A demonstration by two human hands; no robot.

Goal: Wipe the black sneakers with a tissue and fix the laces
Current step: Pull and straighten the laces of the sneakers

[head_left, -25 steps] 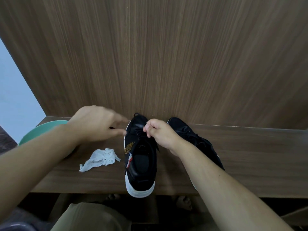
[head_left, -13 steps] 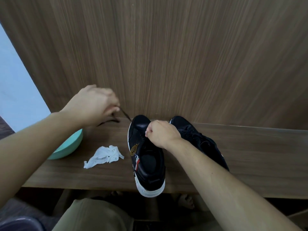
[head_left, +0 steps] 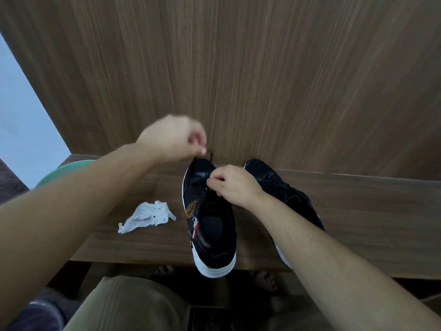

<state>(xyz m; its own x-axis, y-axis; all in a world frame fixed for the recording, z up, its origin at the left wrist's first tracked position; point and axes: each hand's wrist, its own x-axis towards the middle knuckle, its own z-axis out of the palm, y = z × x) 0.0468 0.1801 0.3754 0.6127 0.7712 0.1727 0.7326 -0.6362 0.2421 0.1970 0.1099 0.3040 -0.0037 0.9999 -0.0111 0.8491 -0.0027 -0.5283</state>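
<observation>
Two black sneakers with white soles stand side by side on a narrow wooden shelf point(head_left: 358, 211). The left sneaker point(head_left: 210, 223) has its heel over the shelf's front edge. The right sneaker point(head_left: 281, 187) is partly hidden by my right forearm. My left hand point(head_left: 174, 137), blurred, is raised above the left sneaker's toe and pinches a black lace point(head_left: 210, 155) that runs down to the shoe. My right hand point(head_left: 231, 185) rests on the left sneaker's lace area, fingers curled and pinching the lace there. A crumpled white tissue point(head_left: 148, 216) lies on the shelf left of the sneakers.
A green round bowl point(head_left: 64, 170) sits at the shelf's left end, partly behind my left forearm. A tall wooden panel point(head_left: 238, 68) rises right behind the shelf. My knees and bare feet are below the shelf's front edge.
My left hand, which had pulled the lace out to the left, has swung back right to above the left sneaker's toe, still holding the lace. My right hand stays on the shoe.
</observation>
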